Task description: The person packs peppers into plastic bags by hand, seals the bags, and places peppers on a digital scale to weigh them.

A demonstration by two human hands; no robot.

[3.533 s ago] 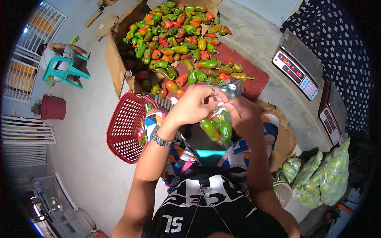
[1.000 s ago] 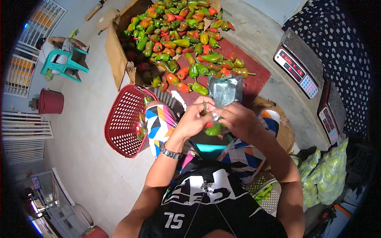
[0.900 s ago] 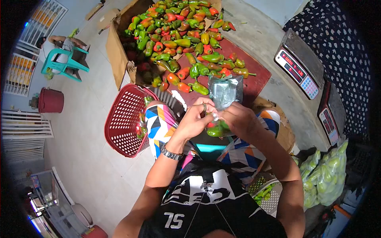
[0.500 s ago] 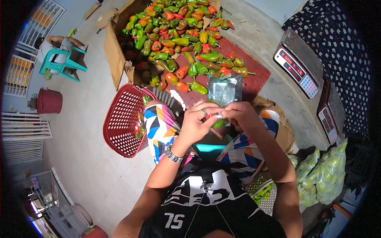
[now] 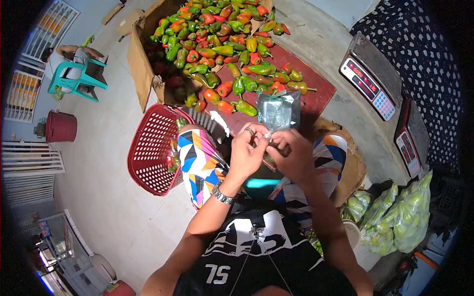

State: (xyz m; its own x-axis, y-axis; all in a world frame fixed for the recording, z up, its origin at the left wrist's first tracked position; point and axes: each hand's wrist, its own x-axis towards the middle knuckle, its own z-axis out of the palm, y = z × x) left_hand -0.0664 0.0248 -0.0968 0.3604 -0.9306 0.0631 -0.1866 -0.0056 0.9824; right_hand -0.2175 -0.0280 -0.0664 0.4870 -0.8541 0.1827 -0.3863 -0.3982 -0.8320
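My left hand (image 5: 248,149), with a ring and a wrist watch, pinches the gathered top of a clear plastic bag (image 5: 268,136) between its fingers. Close against it, my right hand (image 5: 292,155) is closed on the same bag top, its fingers curled. The body of the bag hangs beneath my hands and is mostly hidden by them. Just beyond my fingertips lies a stack of clear plastic bags (image 5: 277,112) on the red board (image 5: 316,93). Several red and green peppers (image 5: 244,107) rest on that board, close ahead of my left hand.
A large heap of peppers (image 5: 217,39) spills from a cardboard box (image 5: 140,64). Left of my knee stands a red basket (image 5: 148,153) with bagged peppers. Two digital scales (image 5: 370,81) are at right, above bags of green produce (image 5: 405,217). A person sits on a green chair (image 5: 66,81) far left.
Both hands have drawn slightly toward each other around the bag top, and the right hand has turned and curled more. The red and green peppers seen below the fingers are now mostly covered.
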